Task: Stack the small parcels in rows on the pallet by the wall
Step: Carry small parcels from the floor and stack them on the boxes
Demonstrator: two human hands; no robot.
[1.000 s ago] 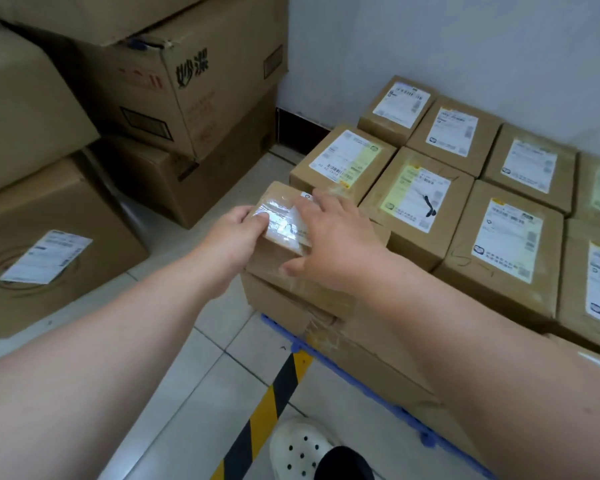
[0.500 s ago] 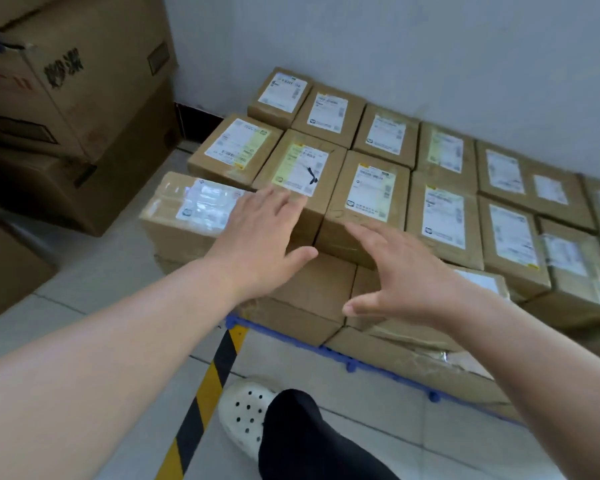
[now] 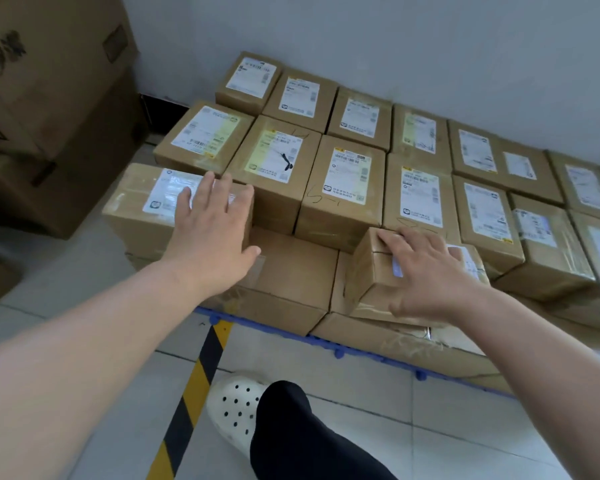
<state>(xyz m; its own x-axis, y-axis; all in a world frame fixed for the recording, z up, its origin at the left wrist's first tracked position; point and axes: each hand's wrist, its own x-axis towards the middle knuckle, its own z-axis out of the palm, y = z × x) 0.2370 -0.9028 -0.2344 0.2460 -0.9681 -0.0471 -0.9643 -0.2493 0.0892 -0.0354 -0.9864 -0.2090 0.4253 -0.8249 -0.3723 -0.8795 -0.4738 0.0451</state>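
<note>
Head view, item by item.

1. Taped parcel [image 3: 142, 209]: front left corner of the stack, top layer, touching the parcel behind it. Brown card under glossy clear tape, white label face up. Long axis runs left to right, along the pallet's front edge.
2. Left hand [image 3: 208, 244]: released, fingers straight and spread, lying on the right end of the taped parcel's top. The thumb sticks out to the right, clear of the card.
3. Small parcel [image 3: 371, 271]: front row, right of centre, standing on a lower carton [image 3: 291, 271] with a bare gap between it and the taped parcel. Plain brown card with tape bands; a white label shows past the fingers. Its left end face is turned towards the camera's left. Long axis appears to run left to right, slightly skewed to the row behind; the hand covers much of the top.
4. Right hand [image 3: 426, 271]: spread over the top of the small parcel, fingers fairly straight and not curled round it, thumb low against the near face.
5. Stacked parcels [image 3: 343, 181]: close rows behind, reaching back to the wall [image 3: 395, 46]. Labels up, long axes pointing at the wall.
6. Pallet [image 3: 267, 327]: blue, its edge showing under the lowest cartons.
7. Large cartons [image 3: 49, 116]: piled at left, on the floor.
8. Floor stripe [image 3: 194, 386]: yellow and black. Beside it, a white perforated shoe [image 3: 236, 407] and a dark trouser leg [image 3: 298, 438].
</note>
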